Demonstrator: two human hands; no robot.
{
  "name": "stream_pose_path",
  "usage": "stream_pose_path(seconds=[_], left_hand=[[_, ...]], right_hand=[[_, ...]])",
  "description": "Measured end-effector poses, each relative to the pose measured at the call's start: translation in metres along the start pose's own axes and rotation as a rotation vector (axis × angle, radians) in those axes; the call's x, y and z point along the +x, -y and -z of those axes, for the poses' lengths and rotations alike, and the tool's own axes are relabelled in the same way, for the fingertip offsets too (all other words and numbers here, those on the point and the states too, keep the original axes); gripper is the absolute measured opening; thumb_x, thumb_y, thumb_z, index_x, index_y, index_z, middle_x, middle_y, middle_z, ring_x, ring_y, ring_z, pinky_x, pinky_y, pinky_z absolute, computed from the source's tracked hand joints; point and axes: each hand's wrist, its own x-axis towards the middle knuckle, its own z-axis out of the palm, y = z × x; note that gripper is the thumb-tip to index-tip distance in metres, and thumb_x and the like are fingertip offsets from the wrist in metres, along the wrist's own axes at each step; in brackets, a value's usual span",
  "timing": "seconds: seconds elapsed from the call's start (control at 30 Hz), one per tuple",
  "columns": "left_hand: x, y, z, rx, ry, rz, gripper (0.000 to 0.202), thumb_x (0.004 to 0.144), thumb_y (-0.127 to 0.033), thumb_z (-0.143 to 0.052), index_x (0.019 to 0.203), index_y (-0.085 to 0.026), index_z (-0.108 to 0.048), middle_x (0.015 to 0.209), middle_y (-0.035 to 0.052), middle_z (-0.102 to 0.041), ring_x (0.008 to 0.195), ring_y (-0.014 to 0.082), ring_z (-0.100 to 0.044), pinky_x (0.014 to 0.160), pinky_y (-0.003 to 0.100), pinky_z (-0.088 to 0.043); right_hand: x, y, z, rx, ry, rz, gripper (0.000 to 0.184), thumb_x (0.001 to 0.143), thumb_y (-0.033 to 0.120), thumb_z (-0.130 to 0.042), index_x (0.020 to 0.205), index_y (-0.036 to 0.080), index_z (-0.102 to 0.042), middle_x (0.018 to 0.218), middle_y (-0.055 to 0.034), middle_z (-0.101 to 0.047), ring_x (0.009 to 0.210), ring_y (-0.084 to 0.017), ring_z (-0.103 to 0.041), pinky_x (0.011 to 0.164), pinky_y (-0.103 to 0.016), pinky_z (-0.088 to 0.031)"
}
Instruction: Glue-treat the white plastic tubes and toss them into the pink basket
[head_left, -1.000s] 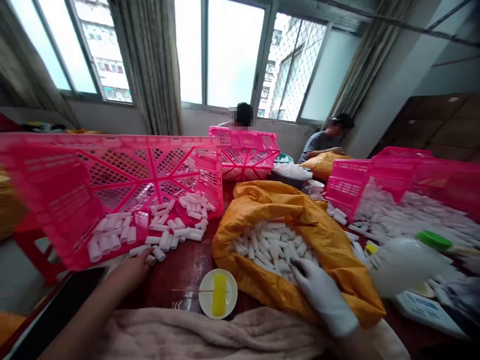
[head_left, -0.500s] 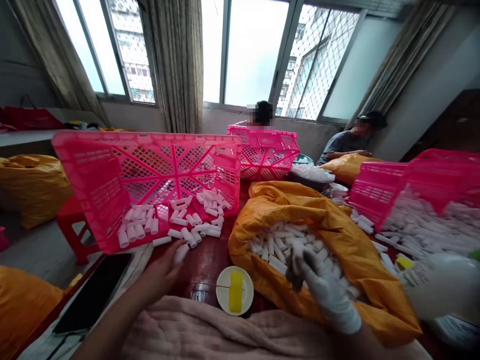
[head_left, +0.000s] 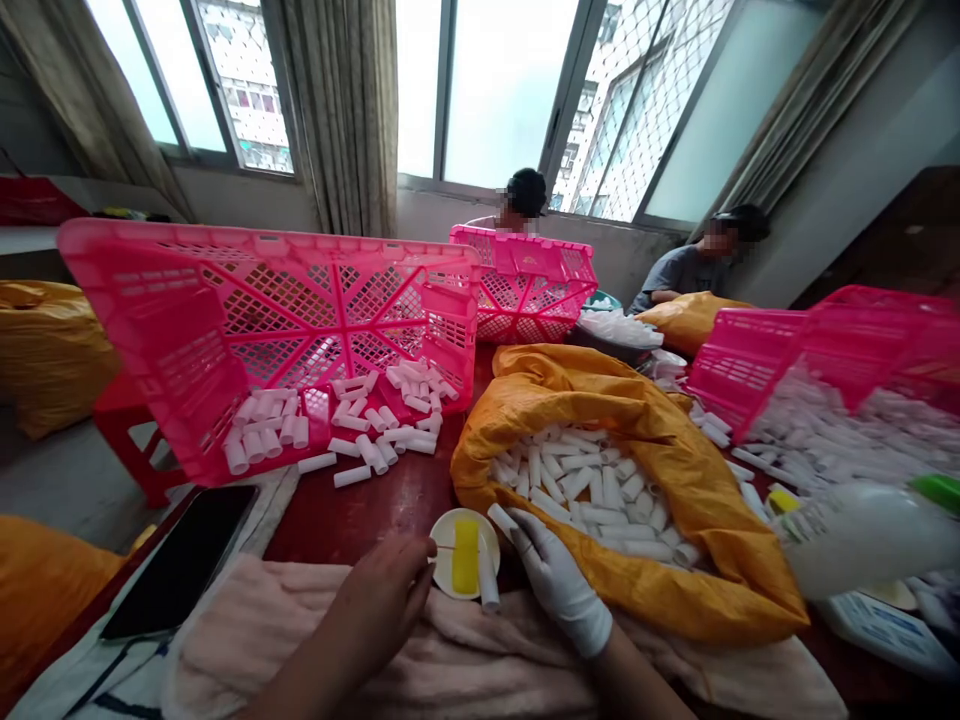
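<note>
My bare left hand is closed in a pinch on the end of a thin stick, at the left rim of a small white plate. A yellow block lies on that plate, with the stick reaching across to it. My right hand, in a white glove with dark fingertips, grips a short white tube just right of the plate. A second white tube leans over the plate's right edge; whether the right hand touches it I cannot tell. The right fingertips are partly hidden.
An orange sack full of white tubes stands open at the right. A pink crate on its side holds more tubes at the left. A phone, a pink towel and a bottle lie around. Two people sit beyond.
My left hand has left a white tube by the crate and come to the stick at the plate. My right hand has moved out of the sack, leftward to the plate, with tube.
</note>
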Motion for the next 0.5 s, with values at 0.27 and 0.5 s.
stream_pose_path(seconds=[0.27,0.5], left_hand=[[0.023,-0.038,-0.026,0.147,0.229,-0.269,0.031,0.080,-0.018,-0.047,0.106,-0.032,-0.054,0.093,0.0036,-0.051,0.089,0.0183,-0.046,0.077,0.033,-0.040],[0.032,-0.048,-0.028,-0.080,0.184,-0.210,0.019,0.076,-0.021,-0.051,0.092,-0.025,-0.060,0.089,0.0030,-0.057,0.086,0.0163,-0.050,0.078,0.030,-0.041]], right_hand=[[-0.045,-0.008,0.010,0.543,-0.317,-0.259,0.045,0.067,0.050,-0.062,0.099,0.019,-0.062,0.106,-0.0090,-0.062,0.101,-0.025,-0.055,0.088,-0.039,-0.044],[-0.055,-0.030,0.013,0.622,-0.353,-0.258,0.046,0.067,0.055,-0.060,0.096,0.020,-0.062,0.092,-0.0097,-0.067,0.087,-0.026,-0.061,0.071,-0.038,-0.053]])
